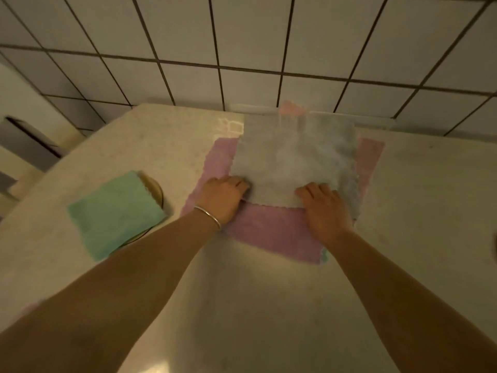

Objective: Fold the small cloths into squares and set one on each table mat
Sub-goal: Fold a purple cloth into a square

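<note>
Soft grey square cloth spread flat on top of a bigger pink fuzzy cloth, at about 12 o'clock on the pale shiny surface. Left hand pinching the near left corner, fingers curled. Right hand holding the near right edge, fingers curled too. Far edge straight ahead of both hands at 12 o'clock, so probably a fold away from the body. Folded green cloth on a round mat at 9 o'clock.
</note>
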